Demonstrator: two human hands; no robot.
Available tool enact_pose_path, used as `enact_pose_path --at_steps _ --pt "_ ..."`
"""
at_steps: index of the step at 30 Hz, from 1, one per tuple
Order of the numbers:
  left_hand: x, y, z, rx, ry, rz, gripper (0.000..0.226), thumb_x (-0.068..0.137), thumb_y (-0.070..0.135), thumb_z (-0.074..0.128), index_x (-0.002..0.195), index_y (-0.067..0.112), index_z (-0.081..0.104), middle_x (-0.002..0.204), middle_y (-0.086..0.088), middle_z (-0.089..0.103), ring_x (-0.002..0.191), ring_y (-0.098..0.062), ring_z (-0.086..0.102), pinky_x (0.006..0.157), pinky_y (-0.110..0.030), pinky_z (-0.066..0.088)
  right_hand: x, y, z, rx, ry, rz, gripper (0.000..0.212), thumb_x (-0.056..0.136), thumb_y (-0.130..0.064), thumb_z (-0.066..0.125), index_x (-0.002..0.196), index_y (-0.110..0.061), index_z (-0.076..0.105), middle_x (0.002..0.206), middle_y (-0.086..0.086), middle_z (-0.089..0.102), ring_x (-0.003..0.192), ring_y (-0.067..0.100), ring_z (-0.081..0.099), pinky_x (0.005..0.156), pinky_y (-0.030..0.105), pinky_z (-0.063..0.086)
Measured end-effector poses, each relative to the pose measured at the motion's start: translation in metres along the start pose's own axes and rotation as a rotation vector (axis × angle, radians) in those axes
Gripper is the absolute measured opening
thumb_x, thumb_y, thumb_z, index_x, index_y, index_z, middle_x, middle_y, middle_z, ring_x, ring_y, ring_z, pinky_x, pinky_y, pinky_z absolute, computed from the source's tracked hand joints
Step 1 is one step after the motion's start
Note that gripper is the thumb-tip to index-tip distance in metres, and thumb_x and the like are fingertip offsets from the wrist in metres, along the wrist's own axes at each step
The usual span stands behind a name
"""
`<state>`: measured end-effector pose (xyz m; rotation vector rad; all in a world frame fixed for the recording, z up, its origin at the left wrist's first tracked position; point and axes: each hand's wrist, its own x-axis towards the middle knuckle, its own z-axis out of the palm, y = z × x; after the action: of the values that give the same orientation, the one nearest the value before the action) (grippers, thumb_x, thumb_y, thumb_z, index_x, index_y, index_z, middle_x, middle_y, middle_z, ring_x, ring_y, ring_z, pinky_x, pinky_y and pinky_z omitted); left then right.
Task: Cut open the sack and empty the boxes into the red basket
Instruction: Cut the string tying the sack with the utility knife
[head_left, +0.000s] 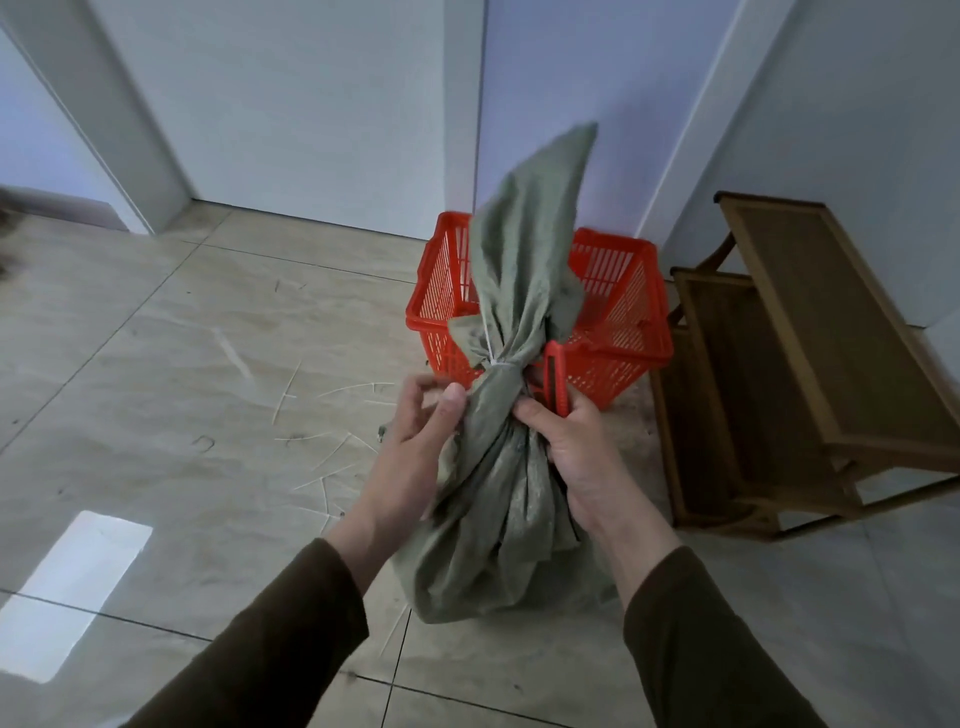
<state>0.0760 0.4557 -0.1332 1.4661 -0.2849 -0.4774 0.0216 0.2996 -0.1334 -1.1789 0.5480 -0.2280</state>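
Sack (498, 493) fronts basket (618, 312) (wooden rack (779, 338) beside).

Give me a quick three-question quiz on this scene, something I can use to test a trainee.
1. True or false: the white tie has been cut off the sack.
2. Which hand holds the red cutter: A, left; B, right?
3. Fill in: seen from the head camera, the red basket stands ____ the sack.
Key: 1 false, it binds the sack's neck; 2 B, the right hand; 3 behind.
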Motion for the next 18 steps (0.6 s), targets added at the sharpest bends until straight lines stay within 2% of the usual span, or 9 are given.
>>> enact_pose_path --at_steps 2,4,6,8,10,12,14,15,18 --pt "0.006 0.004 -0.004 0.085 -0.012 0.129 0.051 0.109 0.022 0.051 0.154 0.038 0.036 0.110 0.000 0.062 0.093 0.000 0.068 0.087 -0.018 0.053 0.001 0.002 0.003 -0.041 -0.021 -0.035 0.023 0.095 -0.009 0.072 0.118 -0.009 0.074 0.113 0.015 0.079 0.110 0.034 0.075 0.105 0.052 0.055" --pt "0.011 -0.001 -0.009 0.173 -0.078 0.228 0.068 0.106 0.027 0.056 0.160 0.053 0.024 0.123 -0.003 0.051 0.103 -0.008 0.063 0.097 -0.024 0.053 0.002 0.003 0.004 -0.095 -0.054 -0.066 0.024 0.096 -0.010 0.071 0.120 -0.007 0.073 0.114 0.014 0.079 0.111 0.032 0.075 0.105 0.051 0.055" --pt "0.012 -0.004 -0.014 0.224 -0.126 0.280 0.071 0.102 0.030 0.058 0.160 0.054 0.025 0.123 -0.005 0.046 0.105 -0.016 0.056 0.107 -0.033 0.049 0.003 0.002 0.004 -0.155 -0.081 -0.099 0.024 0.096 -0.010 0.072 0.119 -0.009 0.073 0.112 0.011 0.080 0.109 0.030 0.075 0.103 0.048 0.057" --pt "0.013 -0.003 -0.017 0.240 -0.150 0.284 0.064 0.103 0.029 0.057 0.157 0.052 0.034 0.111 0.004 0.042 0.102 -0.008 0.048 0.109 -0.028 0.044 0.004 0.002 0.003 -0.211 -0.104 -0.117 0.020 0.093 -0.009 0.075 0.113 -0.013 0.074 0.105 0.005 0.081 0.104 0.024 0.077 0.099 0.044 0.058" --pt "0.013 0.002 -0.019 0.218 -0.152 0.260 0.052 0.104 0.032 0.054 0.154 0.043 0.046 0.108 0.008 0.045 0.101 0.001 0.050 0.103 -0.018 0.042 0.003 0.003 0.004 -0.222 -0.132 -0.119 0.015 0.091 -0.007 0.077 0.103 -0.018 0.074 0.096 0.000 0.081 0.097 0.018 0.077 0.092 0.036 0.060" --pt "0.014 0.004 -0.022 0.143 -0.157 0.191 0.046 0.103 0.033 0.058 0.149 0.033 0.057 0.120 0.005 0.058 0.116 0.003 0.057 0.107 -0.020 0.044 0.002 0.006 0.006 -0.197 -0.140 -0.119 0.015 0.090 -0.005 0.077 0.096 -0.019 0.075 0.093 0.002 0.080 0.094 0.019 0.077 0.089 0.034 0.060" --pt "0.016 0.003 -0.024 0.052 -0.177 0.095 0.048 0.099 0.033 0.068 0.146 0.032 0.061 0.142 -0.010 0.061 0.135 -0.017 0.059 0.117 -0.041 0.045 0.001 0.007 0.008 -0.154 -0.149 -0.134 0.017 0.090 0.000 0.075 0.097 -0.015 0.077 0.096 0.010 0.079 0.097 0.027 0.076 0.094 0.039 0.060" --pt "0.017 0.001 -0.024 0.029 -0.173 0.062 0.052 0.095 0.037 0.073 0.145 0.035 0.061 0.146 -0.016 0.057 0.137 -0.025 0.058 0.117 -0.048 0.044 0.000 0.007 0.009 -0.134 -0.154 -0.141 0.018 0.091 0.003 0.072 0.099 -0.013 0.077 0.098 0.013 0.079 0.099 0.030 0.075 0.096 0.042 0.060" --pt "0.017 -0.005 -0.025 0.001 -0.154 0.002 0.065 0.087 0.051 0.078 0.147 0.042 0.057 0.151 -0.016 0.053 0.137 -0.024 0.059 0.116 -0.044 0.046 0.001 0.008 0.011 -0.112 -0.153 -0.171 0.019 0.093 0.006 0.068 0.104 -0.008 0.076 0.107 0.023 0.077 0.106 0.039 0.074 0.101 0.046 0.058"
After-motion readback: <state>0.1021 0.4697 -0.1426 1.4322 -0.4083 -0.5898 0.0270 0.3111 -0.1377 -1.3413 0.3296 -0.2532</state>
